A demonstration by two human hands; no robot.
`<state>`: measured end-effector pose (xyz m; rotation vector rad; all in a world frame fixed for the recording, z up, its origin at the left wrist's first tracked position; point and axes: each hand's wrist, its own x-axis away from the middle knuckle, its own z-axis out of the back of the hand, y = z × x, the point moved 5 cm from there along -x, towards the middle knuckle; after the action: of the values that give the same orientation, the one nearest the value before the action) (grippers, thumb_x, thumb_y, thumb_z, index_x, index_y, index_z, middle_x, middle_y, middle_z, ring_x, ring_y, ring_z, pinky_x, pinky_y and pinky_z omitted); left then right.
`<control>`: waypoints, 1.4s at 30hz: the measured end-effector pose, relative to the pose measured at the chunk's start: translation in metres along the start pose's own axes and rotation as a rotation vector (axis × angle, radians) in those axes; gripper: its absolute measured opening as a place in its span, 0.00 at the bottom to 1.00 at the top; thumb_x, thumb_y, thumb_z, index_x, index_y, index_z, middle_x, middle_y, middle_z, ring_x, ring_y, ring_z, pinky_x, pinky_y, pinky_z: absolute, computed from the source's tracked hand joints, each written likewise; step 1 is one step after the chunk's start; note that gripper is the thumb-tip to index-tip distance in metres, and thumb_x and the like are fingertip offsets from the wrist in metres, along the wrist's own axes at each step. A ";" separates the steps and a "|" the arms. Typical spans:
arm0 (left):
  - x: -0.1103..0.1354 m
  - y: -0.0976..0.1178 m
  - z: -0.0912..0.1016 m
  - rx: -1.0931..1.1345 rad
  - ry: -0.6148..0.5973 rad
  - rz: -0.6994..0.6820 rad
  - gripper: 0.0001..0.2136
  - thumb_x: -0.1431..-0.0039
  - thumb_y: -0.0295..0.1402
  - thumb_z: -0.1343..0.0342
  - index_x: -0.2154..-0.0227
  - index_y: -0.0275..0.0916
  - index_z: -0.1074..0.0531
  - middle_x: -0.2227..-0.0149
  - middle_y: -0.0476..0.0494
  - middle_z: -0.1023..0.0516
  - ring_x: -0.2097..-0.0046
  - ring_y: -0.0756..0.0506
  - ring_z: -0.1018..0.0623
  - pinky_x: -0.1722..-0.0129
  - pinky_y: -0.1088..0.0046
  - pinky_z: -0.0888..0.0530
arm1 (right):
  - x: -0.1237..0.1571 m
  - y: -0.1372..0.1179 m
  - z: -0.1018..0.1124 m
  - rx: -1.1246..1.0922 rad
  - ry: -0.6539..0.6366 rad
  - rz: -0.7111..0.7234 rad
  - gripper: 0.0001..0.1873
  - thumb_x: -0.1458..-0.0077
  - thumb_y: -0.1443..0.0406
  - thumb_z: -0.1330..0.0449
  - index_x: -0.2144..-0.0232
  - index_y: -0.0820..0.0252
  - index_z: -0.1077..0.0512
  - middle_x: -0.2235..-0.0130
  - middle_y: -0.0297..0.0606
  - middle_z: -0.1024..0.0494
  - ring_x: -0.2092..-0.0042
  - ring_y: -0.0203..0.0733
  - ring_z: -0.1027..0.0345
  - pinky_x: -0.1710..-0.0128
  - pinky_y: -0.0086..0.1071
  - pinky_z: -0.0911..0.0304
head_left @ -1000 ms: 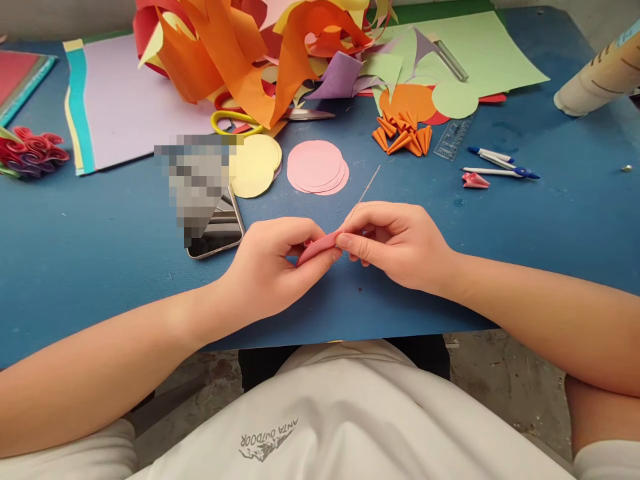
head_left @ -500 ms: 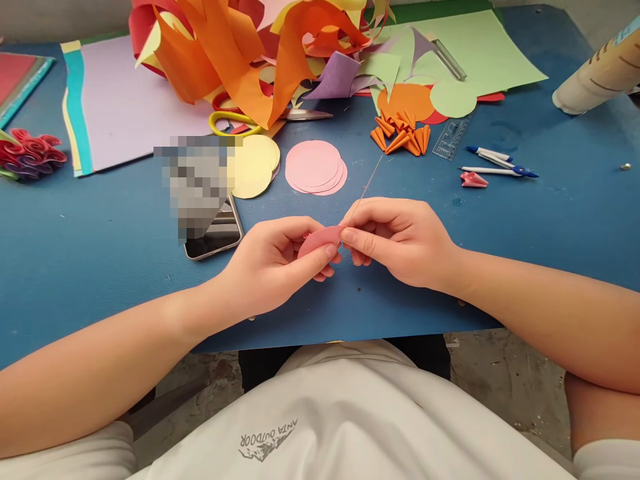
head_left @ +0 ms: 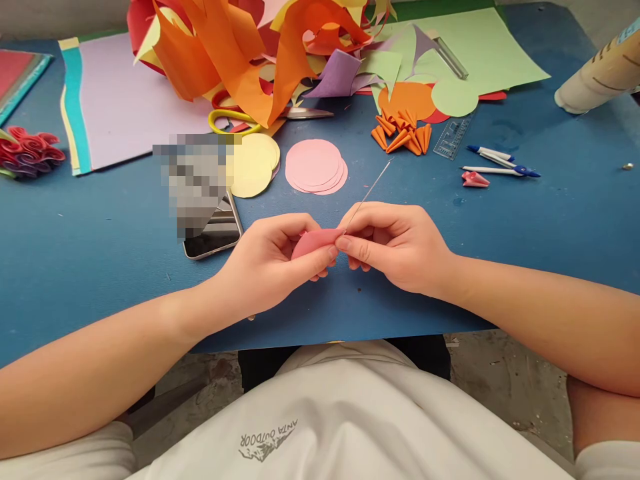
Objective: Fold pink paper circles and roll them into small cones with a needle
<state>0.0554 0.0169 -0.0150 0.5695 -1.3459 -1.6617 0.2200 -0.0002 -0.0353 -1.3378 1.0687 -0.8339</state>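
Between both hands, just above the table's front edge, is a curved piece of pink paper [head_left: 315,240]. My left hand [head_left: 275,257] is closed around it, with the thumb along its lower side. At its right end, my right hand [head_left: 395,243] pinches it between thumb and forefinger. A thin, straight strand [head_left: 370,190], like a wire or thread, slants up and right from the right fingertips. I cannot tell what it is or how it joins the paper. Beyond the hands lies a stack of pink paper circles [head_left: 315,165].
Yellow paper circles [head_left: 254,167] and a phone [head_left: 215,233] lie left. Scissors [head_left: 235,121] rest under orange paper scraps [head_left: 225,53]. Orange paper cones [head_left: 404,133], a small ruler [head_left: 451,138], a compass [head_left: 500,170] and a rolled pink piece [head_left: 475,179] lie right. A bottle [head_left: 595,77] stands far right.
The pink paper has shifted slightly left and looks more folded over at its right end. My right hand has dropped slightly, and the thin strand now leans further right and looks straighter.
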 end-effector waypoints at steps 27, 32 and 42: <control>0.009 0.014 -0.002 -0.243 0.037 -0.483 0.08 0.38 0.27 0.38 0.73 0.39 0.26 0.78 0.49 0.26 0.77 0.53 0.31 0.78 0.77 0.30 | 0.000 -0.004 -0.002 -0.146 0.000 0.054 0.08 0.46 0.69 0.27 0.72 0.64 0.23 0.72 0.32 0.24 0.75 0.29 0.30 0.78 0.22 0.32; 0.014 0.017 -0.002 -0.268 0.034 -0.504 0.10 0.38 0.26 0.39 0.74 0.41 0.29 0.79 0.51 0.29 0.77 0.53 0.35 0.78 0.76 0.32 | 0.001 -0.005 -0.004 -0.165 -0.014 0.070 0.08 0.47 0.70 0.26 0.72 0.63 0.23 0.72 0.32 0.24 0.75 0.29 0.30 0.77 0.23 0.31; 0.017 0.023 -0.005 -0.401 0.085 -0.596 0.10 0.40 0.23 0.38 0.74 0.41 0.30 0.77 0.52 0.26 0.76 0.53 0.34 0.77 0.77 0.33 | 0.003 -0.007 -0.009 -0.083 -0.030 0.198 0.13 0.48 0.75 0.27 0.76 0.63 0.28 0.72 0.30 0.29 0.70 0.29 0.35 0.72 0.24 0.37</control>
<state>0.0590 -0.0009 0.0079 0.8371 -0.7765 -2.2814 0.2138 -0.0066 -0.0277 -1.2850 1.2018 -0.6264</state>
